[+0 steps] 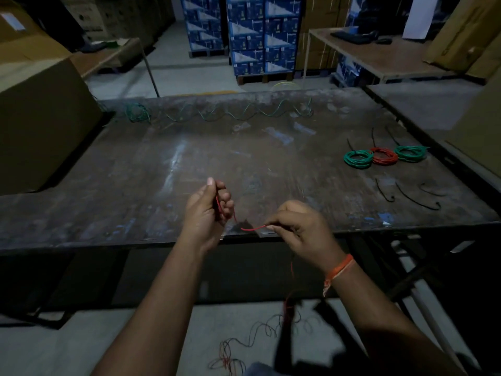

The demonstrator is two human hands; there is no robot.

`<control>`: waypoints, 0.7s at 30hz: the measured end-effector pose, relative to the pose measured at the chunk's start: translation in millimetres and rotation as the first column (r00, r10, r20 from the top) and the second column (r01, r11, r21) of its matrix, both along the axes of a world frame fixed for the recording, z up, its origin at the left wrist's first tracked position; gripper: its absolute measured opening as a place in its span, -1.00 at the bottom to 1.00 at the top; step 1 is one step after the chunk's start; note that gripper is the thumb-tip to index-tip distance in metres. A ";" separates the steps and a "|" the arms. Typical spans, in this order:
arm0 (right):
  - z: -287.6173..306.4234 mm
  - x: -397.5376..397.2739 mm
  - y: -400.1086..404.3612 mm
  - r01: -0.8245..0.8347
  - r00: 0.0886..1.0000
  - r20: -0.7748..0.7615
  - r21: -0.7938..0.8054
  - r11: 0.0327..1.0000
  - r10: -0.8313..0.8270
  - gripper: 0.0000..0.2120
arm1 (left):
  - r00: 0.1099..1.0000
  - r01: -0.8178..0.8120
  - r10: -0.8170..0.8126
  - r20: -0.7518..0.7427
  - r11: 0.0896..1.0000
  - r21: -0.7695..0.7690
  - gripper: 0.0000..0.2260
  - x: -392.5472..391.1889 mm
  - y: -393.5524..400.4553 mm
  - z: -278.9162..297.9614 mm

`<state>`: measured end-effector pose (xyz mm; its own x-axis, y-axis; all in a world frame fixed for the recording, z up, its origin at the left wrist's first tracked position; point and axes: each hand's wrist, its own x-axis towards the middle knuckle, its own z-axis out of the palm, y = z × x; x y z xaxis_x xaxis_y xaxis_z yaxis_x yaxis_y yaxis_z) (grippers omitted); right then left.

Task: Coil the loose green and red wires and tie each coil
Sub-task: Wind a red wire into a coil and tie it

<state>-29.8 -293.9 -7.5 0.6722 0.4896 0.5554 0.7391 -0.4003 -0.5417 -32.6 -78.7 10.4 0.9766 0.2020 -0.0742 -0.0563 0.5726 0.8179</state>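
My left hand [208,206] grips the start of a red wire [250,228] over the near edge of the dark worktable [162,169]. My right hand [301,226] pinches the same wire a short way along. The rest of the red wire hangs below the table and lies in loose loops on the floor [244,346]. A long loose green wire [217,115] snakes along the table's far edge, bunched at its left end. At the right lie two tied green coils [358,158] [410,153] with a tied red coil [383,156] between them.
Several black ties [417,198] lie on the table near its right front corner. A big cardboard box [40,109] stands on the table's left side. Other tables, stacked blue cartons [260,33] and brown boxes stand behind.
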 end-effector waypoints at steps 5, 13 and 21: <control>20.2 -6.1 14.0 -0.045 0.998 0.041 0.029 0.999 0.044 -0.85 | 0.991 0.123 -0.132 -0.006 0.908 0.401 -0.70 -13.7 -10.0 -4.7; 35.8 -5.0 27.5 -0.058 0.998 -0.016 0.110 0.992 0.061 -0.95 | 0.928 0.338 -0.372 0.003 0.847 0.410 -0.71 -39.3 -6.8 -12.0; 12.0 -5.7 40.8 -0.018 0.945 -0.318 0.182 0.983 0.076 -0.85 | 0.880 0.475 -0.470 0.072 0.875 -0.092 -0.76 -59.2 6.5 -15.9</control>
<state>-35.4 -253.2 4.5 0.8078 0.4399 0.3923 0.5290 -0.2474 -0.8118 -91.8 -72.3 -5.5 0.9566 -0.2905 -0.0218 0.2061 0.6219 0.7555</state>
